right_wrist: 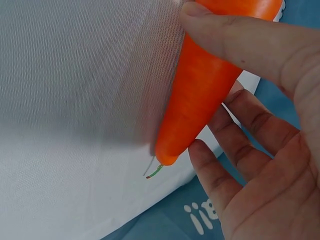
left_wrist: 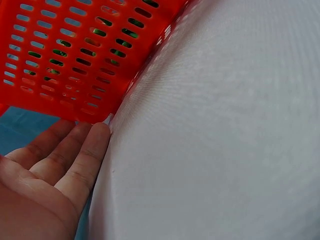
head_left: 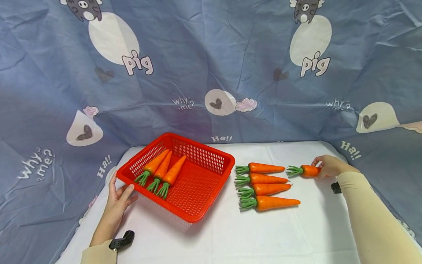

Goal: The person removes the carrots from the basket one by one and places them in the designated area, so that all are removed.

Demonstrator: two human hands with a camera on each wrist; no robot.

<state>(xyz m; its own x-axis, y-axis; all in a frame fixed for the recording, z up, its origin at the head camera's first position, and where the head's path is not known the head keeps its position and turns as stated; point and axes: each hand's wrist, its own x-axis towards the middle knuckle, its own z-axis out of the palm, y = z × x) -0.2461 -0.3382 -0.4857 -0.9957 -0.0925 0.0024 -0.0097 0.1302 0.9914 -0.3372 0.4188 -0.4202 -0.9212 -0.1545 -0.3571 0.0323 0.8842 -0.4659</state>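
Observation:
At its left corner, the red plastic basket (head_left: 204, 205) is touched by my left hand (head_left: 117, 201). In the left wrist view the fingers (left_wrist: 90, 150) lie fairly straight against the basket's perforated wall (left_wrist: 75, 60). Three carrots (head_left: 174, 170) with green stem ends lie side by side inside the basket. Over at the right, my right hand (head_left: 329, 167) holds a carrot (head_left: 310, 171), its green stems pointing left. The right wrist view shows the thumb (right_wrist: 225, 35) on one side of this carrot (right_wrist: 200, 95) and the fingers on the other; its thin tip hangs free.
Several carrots (head_left: 267, 189) lie in a stacked row on the white tablecloth (head_left: 250, 234), between basket and right hand, stems to the left. Blue printed fabric (head_left: 184, 73) hangs behind the table and along its sides.

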